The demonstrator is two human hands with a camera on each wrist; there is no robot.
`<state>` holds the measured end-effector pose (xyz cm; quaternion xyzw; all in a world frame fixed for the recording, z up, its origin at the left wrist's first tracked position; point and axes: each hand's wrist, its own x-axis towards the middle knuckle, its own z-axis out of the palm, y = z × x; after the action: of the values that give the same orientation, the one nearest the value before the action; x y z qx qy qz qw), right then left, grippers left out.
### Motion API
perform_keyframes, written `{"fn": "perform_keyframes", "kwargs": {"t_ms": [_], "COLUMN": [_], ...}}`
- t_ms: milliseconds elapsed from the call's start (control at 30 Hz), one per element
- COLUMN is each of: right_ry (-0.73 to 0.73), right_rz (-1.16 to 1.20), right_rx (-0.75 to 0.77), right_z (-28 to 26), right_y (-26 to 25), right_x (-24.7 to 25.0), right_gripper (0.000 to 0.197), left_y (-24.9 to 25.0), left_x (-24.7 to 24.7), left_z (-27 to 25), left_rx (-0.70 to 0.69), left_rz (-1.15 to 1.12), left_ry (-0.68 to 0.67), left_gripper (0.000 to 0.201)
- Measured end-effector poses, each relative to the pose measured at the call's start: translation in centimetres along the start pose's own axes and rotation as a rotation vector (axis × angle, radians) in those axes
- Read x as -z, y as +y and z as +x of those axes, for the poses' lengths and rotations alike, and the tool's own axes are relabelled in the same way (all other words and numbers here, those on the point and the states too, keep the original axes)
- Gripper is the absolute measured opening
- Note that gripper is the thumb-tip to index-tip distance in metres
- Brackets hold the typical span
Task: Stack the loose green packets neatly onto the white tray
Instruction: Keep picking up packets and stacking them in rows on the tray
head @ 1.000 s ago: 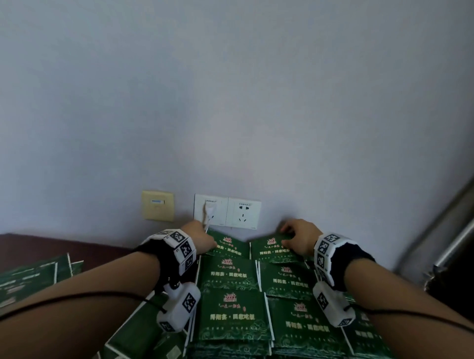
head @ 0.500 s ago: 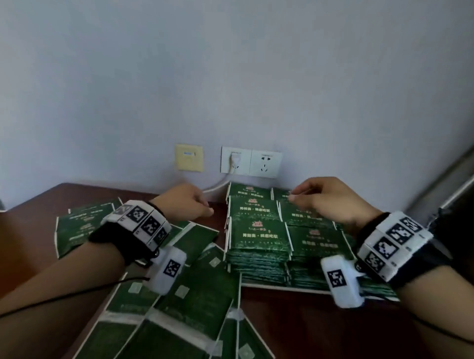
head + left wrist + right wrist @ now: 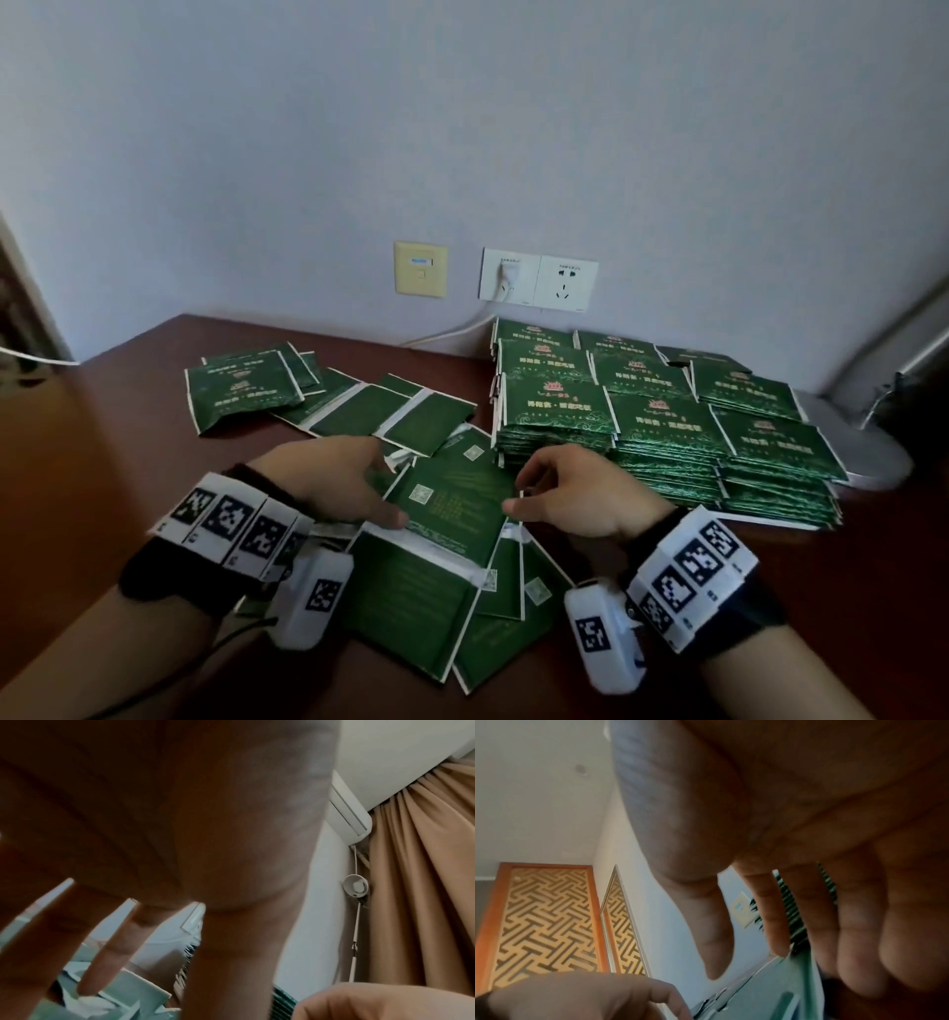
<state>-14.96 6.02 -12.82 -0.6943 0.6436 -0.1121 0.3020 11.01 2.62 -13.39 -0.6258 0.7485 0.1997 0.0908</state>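
Note:
Several neat stacks of green packets (image 3: 642, 411) stand on the white tray (image 3: 770, 520) against the wall, at the right. Loose green packets lie spread over the brown table, some face-down in front of me (image 3: 426, 606) and more at the left (image 3: 241, 390). Both hands are at one face-down packet (image 3: 457, 493) on top of the near pile. My left hand (image 3: 385, 488) touches its left edge, thumb on top, and the straight fingers (image 3: 107, 953) are spread. My right hand (image 3: 516, 488) is at its right edge, thumb tip against it, with the fingers (image 3: 854, 943) loosely bent and not closed on it.
A white cable (image 3: 447, 334) runs along the table from a wall socket (image 3: 513, 275) behind the tray. A grey lamp base (image 3: 862, 452) sits right of the stacks. Bare brown tabletop (image 3: 102, 462) shows at the left.
Both hands have drawn back from the far stacks on the tray to the loose pile in front of me. My view has tipped down onto the table.

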Motion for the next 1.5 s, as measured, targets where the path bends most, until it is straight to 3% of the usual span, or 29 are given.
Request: {"fn": "perform_keyframes", "kwargs": {"t_ms": [167, 400, 467, 567, 667, 833, 933, 1067, 1167, 1300, 1400, 1500], "right_ry": [-0.079, -0.059, -0.018, 0.008, 0.0, 0.059, 0.079, 0.227, 0.305, 0.318, 0.274, 0.176], "right_rz": [-0.011, 0.097, 0.164, 0.295, 0.309, 0.448, 0.596, 0.771, 0.777, 0.631, 0.605, 0.553], "right_rx": [-0.027, -0.005, 0.007, 0.009, 0.021, -0.005, 0.045, 0.029, -0.034, -0.107, -0.161, -0.204], "right_z": [0.7, 0.6, 0.7, 0.7, 0.4, -2.1, -4.2, -5.1, -5.0, -5.6, -6.2, -6.3], "right_y": [0.2, -0.2, -0.1, 0.0, 0.4, 2.3, 3.7, 5.4, 6.6, 8.5, 9.7, 10.6], "right_x": [-0.9, -1.6, -1.8, -2.0, -1.8, -0.8, 0.0, 0.5, 1.0, 1.7, 2.0, 1.7], "right_gripper": [0.039, 0.035, 0.035, 0.044, 0.055, 0.081, 0.057, 0.037, 0.036, 0.039, 0.045, 0.047], "left_y": [0.4, -0.3, -0.2, -0.9, -1.8, -2.0, -1.7, -0.9, -0.9, -0.5, 0.0, 0.5], "left_x": [-0.1, -1.0, -1.0, -0.8, -0.3, -0.1, -0.5, -1.4, -2.7, -2.8, -2.7, -2.9], "left_z": [0.1, 1.5, 1.4, 1.6, 1.4, 0.8, 0.8, 1.0, 2.1, 2.7, 2.7, 2.8], "left_rx": [-0.027, -0.189, -0.234, -0.278, -0.278, -0.355, -0.373, -0.36, -0.344, -0.343, -0.345, -0.329], "left_rz": [-0.014, -0.148, -0.146, -0.264, -0.389, -0.662, -0.73, -0.818, -0.935, -1.007, -1.053, -1.114], "left_ry": [-0.089, -0.134, -0.126, -0.111, -0.092, -0.15, -0.205, -0.229, -0.292, -0.278, -0.318, -0.304], "left_gripper": [0.086, 0.051, 0.03, 0.014, 0.013, 0.033, 0.032, 0.029, 0.043, 0.037, 0.049, 0.044]}}
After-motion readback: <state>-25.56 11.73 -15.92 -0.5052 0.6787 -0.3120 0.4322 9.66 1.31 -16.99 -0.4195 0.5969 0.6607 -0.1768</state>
